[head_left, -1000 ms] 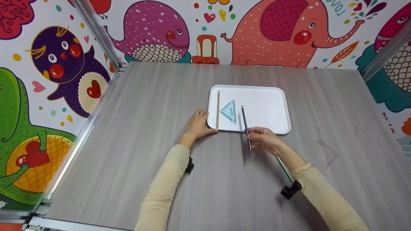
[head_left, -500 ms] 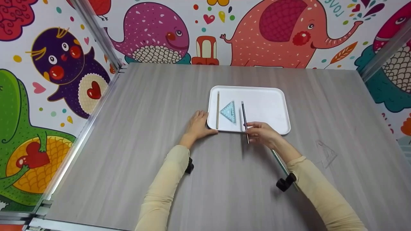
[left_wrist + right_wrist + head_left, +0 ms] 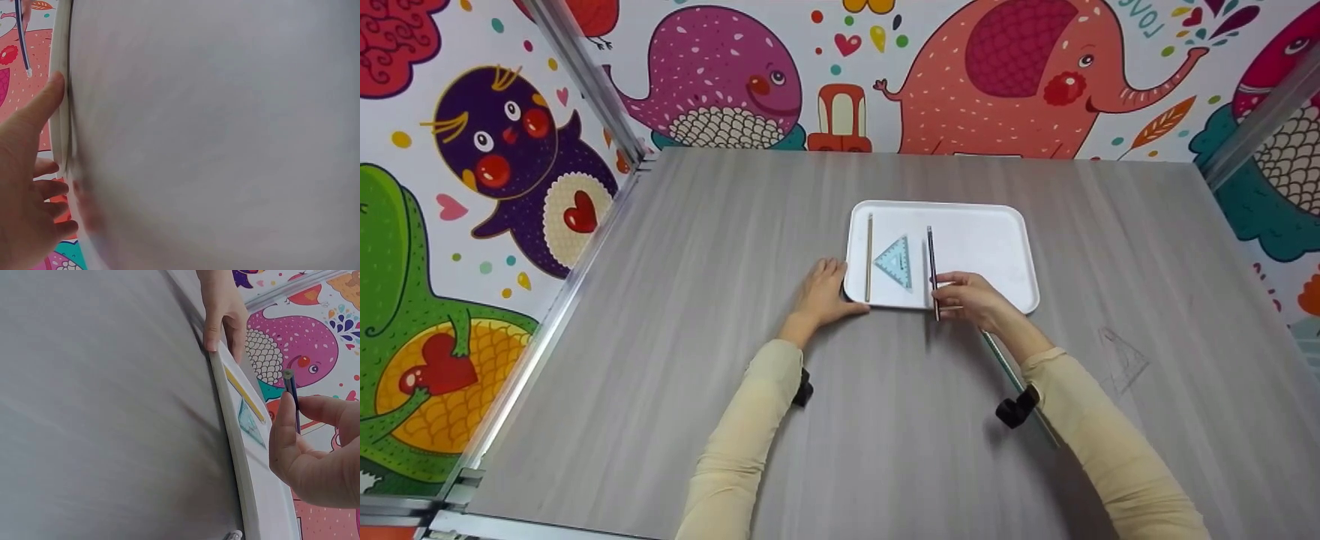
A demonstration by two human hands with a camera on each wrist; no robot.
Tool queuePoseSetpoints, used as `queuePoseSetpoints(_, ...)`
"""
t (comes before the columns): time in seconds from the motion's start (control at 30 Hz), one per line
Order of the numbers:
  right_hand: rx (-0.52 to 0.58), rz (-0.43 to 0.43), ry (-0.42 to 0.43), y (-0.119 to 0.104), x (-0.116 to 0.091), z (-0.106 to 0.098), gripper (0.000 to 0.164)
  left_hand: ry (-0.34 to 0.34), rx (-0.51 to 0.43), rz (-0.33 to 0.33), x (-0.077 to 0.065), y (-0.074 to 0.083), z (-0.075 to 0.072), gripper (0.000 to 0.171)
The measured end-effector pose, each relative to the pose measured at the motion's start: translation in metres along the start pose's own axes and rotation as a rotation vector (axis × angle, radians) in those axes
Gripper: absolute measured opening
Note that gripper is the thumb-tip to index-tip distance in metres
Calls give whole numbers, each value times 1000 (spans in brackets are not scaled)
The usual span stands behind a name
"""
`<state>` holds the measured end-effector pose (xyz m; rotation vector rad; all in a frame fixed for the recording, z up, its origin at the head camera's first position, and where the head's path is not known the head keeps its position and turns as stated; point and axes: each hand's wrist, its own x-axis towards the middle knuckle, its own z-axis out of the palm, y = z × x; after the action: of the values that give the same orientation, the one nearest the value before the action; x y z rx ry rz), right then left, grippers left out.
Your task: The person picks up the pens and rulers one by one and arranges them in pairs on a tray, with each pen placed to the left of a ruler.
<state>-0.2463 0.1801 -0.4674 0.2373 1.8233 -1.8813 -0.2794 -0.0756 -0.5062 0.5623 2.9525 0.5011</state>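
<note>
My left hand (image 3: 821,295) rests against the near left corner of a white tray (image 3: 982,236), the thumb along its front edge and the other fingers by its left side. In the left wrist view, the thumb lies on the tray's rim (image 3: 61,124). My right hand (image 3: 971,301) pinches a dark pencil (image 3: 932,255) between thumb and fingers, above the front part of the tray. The right wrist view shows this pencil's flat end (image 3: 288,374) sticking out above the thumb. On the tray lie a yellowish pencil (image 3: 869,259), at the left, and a light blue set square (image 3: 895,262).
Under my right forearm lies a green pencil (image 3: 1001,361), partly hidden by the sleeve. Farther right, a clear set square (image 3: 1125,361) is on the grey table (image 3: 712,225). Metal rails and walls with printed cartoon animals border the tabletop.
The right hand has moved away from the body with the dark pencil, farther over the tray, and its forearm has shifted left. My left hand has stayed at the tray's corner.
</note>
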Motion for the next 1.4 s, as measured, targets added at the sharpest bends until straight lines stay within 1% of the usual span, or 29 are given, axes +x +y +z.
queuePoseSetpoints(0.13,-20,8,27,-3,6,0,43,-1,-4,-1,0,0,1,93)
queuePoseSetpoints(0.33,-38,32,96,-5,16,0,47,28,-26,8,0,1,2,90)
queuePoseSetpoints(0.47,-67,30,125,-4,21,0,48,42,-26,21,0,1,2,89)
queuePoseSetpoints(0.6,-90,36,136,-4,27,0,50,36,-30,17,0,0,2,89)
queuePoseSetpoints(0.8,-106,2,172,-7,39,-1,50,50,0,19,0,0,1,87)
queuePoseSetpoints(0.97,-125,-1,191,-7,44,-1,49,50,-3,26,0,0,1,86)
queuePoseSetpoints(1.17,-167,0,195,-5,48,5,49,35,-20,17,0,0,2,88)
queuePoseSetpoints(1.33,-229,23,207,-6,51,12,47,14,-37,1,-1,0,1,90)
queuePoseSetpoints(1.4,-246,32,214,-7,52,14,46,15,-37,3,-1,0,0,90)
